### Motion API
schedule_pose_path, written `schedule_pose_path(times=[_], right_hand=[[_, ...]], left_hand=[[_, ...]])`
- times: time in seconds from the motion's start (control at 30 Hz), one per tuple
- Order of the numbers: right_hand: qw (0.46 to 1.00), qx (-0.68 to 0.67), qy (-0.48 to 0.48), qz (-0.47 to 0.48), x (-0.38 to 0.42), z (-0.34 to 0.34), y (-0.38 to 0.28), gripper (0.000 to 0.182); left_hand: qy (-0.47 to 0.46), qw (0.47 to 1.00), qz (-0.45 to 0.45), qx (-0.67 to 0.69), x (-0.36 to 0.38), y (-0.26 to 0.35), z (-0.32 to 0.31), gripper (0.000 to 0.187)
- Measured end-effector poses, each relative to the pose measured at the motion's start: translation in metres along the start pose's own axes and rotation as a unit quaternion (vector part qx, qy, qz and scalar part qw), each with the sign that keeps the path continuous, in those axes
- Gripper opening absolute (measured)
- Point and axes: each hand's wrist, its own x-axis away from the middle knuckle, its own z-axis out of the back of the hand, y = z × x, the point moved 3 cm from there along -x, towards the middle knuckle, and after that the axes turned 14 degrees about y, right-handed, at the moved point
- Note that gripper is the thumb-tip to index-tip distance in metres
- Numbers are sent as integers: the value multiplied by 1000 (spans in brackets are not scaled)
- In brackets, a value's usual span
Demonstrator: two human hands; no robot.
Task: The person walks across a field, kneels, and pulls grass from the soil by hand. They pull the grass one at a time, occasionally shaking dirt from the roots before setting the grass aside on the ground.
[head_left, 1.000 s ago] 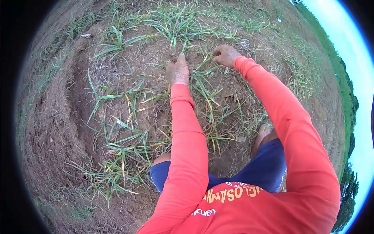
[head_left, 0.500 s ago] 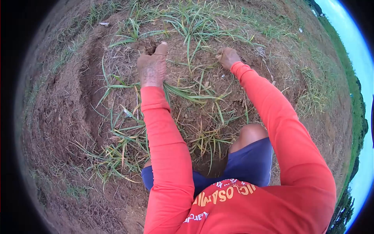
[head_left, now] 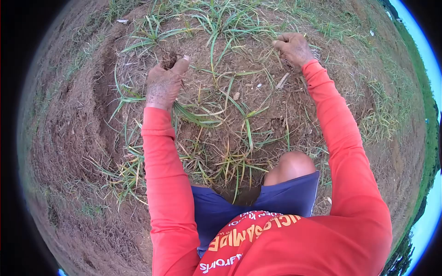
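Note:
My left hand is closed round the base of a bunch of long green grass-like plants, whose leaves trail out below the wrist. Brown roots with soil stick out above its thumb and fingers. Over to the right, my right hand is held low over the soil with its fingers curled and pinched together. Thin grass blades lie near those fingertips; whether anything is between them is too small to tell.
Tufts of green grass grow across the top of the bare soil. More yellowish tufts stand before my knees. A shallow furrow runs down the left. A pale flat chip lies below my right hand.
My right hand has moved up and to the right, off the spot where it touched the ground. My left hand has shifted slightly left and down, still holding the bunch.

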Motion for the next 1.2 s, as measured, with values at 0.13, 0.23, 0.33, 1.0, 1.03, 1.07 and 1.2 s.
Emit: schedule_pose_path(times=[0.13, 0.23, 0.33, 1.0, 1.03, 1.07, 1.2], right_hand=[[996, -11, -69, -64, 9, -10, 14, 33], [972, 52, 0, 229, 34, -57, 18, 35], [976, 166, -57, 129, 31, -87, 23, 38], [922, 365, -130, 13, 4, -108, -7, 36], [923, 363, -127, 7, 7, -105, -8, 36], [924, 362, -126, 2, 9, -104, -8, 36], [916, 390, -98, 11, 9, -105, -4, 38]], left_hand=[[-17, 999, -6, -31, -2, 10, -12, 42], [-32, 998, -9, 52, 1, 16, -12, 42], [-6, 998, -19, 54, 2, 13, -2, 43], [66, 994, -41, 80, -15, -3, 44, 49], [77, 992, -49, 83, -11, -2, 45, 49], [70, 993, -50, 78, -11, -4, 45, 49], [46, 997, -40, 52, -13, -10, 50, 49]])
